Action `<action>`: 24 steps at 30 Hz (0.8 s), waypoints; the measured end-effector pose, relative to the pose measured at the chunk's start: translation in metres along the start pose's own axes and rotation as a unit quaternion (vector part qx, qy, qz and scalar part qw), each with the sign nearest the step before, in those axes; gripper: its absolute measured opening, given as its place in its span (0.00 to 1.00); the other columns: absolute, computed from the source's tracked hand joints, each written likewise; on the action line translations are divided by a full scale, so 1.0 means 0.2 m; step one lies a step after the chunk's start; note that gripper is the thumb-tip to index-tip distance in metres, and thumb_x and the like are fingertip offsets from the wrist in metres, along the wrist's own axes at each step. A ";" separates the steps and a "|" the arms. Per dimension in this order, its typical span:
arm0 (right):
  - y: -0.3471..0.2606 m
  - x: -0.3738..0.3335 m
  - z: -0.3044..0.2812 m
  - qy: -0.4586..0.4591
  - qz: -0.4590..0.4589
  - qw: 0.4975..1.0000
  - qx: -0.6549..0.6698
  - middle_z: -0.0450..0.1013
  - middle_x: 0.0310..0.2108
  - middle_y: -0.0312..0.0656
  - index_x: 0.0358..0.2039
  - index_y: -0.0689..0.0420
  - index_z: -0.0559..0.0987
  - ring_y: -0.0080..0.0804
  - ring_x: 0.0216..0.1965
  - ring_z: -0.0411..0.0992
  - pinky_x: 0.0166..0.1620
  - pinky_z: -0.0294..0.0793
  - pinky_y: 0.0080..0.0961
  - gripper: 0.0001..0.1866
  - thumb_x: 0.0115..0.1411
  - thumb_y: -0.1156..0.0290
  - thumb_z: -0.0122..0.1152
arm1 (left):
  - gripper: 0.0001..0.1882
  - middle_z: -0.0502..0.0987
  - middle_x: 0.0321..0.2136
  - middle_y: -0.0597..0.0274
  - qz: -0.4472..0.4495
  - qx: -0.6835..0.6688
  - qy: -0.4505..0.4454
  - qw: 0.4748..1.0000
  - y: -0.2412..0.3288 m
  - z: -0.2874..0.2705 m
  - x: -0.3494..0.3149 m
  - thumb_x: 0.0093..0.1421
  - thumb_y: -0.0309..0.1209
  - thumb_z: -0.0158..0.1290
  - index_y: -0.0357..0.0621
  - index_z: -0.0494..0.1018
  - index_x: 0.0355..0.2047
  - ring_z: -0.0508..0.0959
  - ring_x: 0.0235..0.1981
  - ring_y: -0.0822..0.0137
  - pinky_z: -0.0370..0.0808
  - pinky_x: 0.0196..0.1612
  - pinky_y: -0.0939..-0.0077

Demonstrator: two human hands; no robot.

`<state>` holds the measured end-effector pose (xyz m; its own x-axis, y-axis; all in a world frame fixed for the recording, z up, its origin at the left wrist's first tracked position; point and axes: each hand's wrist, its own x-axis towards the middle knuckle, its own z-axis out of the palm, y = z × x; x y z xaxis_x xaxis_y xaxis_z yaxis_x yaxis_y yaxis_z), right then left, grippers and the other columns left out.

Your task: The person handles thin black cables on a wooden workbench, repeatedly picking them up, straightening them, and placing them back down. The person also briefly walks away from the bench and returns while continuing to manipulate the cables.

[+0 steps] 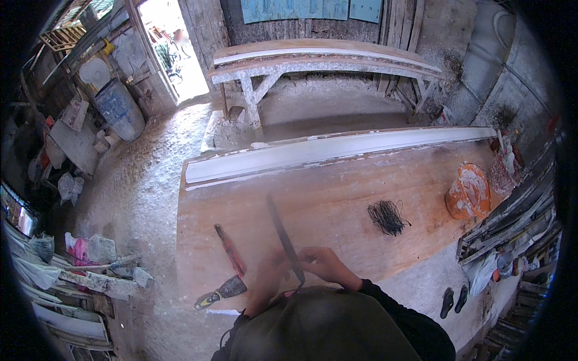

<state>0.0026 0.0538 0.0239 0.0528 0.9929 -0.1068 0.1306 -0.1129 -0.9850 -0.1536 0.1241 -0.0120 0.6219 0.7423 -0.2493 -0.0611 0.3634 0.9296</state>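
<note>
A long, dark, narrow strip (280, 230), bent at its near end, points away from me over the wooden table (337, 210). My left hand (268, 271) is closed at its lower part, though haze blurs the fingers. From the other side my right hand (328, 265) pinches the strip near the same place. To the left of my hands lies a slim tool with a red handle (232, 253). Closer to me is a putty knife (218, 293) with a dark blade and a yellow-green and black handle. A tangled bundle of black cord (388, 217) rests right of centre.
Along the table's far edge runs a long white moulding (337, 148). An orange plaster-smeared bucket (469, 191) stands at the right end. Beyond is a whitened bench (325, 66); a blue barrel (119, 109) is at left. Slippers (454, 301) lie on the floor at right.
</note>
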 end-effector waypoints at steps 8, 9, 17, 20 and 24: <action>0.09 0.00 -0.03 -0.007 0.034 0.993 0.117 0.71 0.25 0.35 0.27 0.62 0.73 0.19 0.29 0.68 0.36 0.67 0.17 0.05 0.52 0.73 0.55 | 0.06 0.72 0.26 0.64 -0.021 0.001 0.006 1.000 0.01 -0.01 0.00 0.52 0.27 0.50 0.40 0.69 0.31 0.73 0.26 0.74 0.72 0.23 0.83; 0.08 0.00 -0.03 -0.007 0.031 0.991 0.127 0.71 0.26 0.35 0.26 0.62 0.74 0.20 0.29 0.68 0.36 0.67 0.18 0.05 0.51 0.73 0.56 | 0.06 0.72 0.26 0.63 -0.021 0.028 0.002 0.999 0.00 -0.02 0.01 0.53 0.28 0.50 0.40 0.69 0.31 0.73 0.26 0.74 0.72 0.23 0.82; 0.09 0.02 -0.02 -0.028 0.050 0.984 0.171 0.71 0.25 0.36 0.26 0.62 0.73 0.21 0.28 0.68 0.35 0.66 0.19 0.05 0.51 0.74 0.55 | 0.06 0.73 0.26 0.62 -0.016 -0.095 0.031 0.995 -0.03 0.03 0.00 0.53 0.28 0.48 0.40 0.69 0.30 0.74 0.27 0.69 0.75 0.28 0.74; 0.10 0.03 -0.02 -0.028 0.061 0.979 0.193 0.71 0.26 0.37 0.27 0.62 0.73 0.21 0.27 0.67 0.34 0.66 0.18 0.04 0.50 0.75 0.54 | 0.05 0.73 0.28 0.60 -0.017 -0.109 0.017 0.994 -0.03 0.03 0.00 0.54 0.28 0.47 0.39 0.69 0.30 0.75 0.28 0.68 0.75 0.29 0.72; 0.15 0.03 -0.02 -0.018 0.100 0.967 0.235 0.71 0.25 0.36 0.27 0.61 0.73 0.20 0.27 0.67 0.32 0.64 0.16 0.05 0.50 0.74 0.54 | 0.06 0.74 0.29 0.59 -0.095 -0.174 0.041 0.979 -0.04 0.02 0.03 0.53 0.26 0.47 0.39 0.68 0.32 0.76 0.29 0.66 0.75 0.31 0.70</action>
<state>0.0098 0.0571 -0.0055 -0.0054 0.9548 -0.2973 -0.3432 -0.2810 -0.8962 -0.1465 0.1230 -0.0207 0.5840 0.6807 -0.4424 -0.2225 0.6583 0.7191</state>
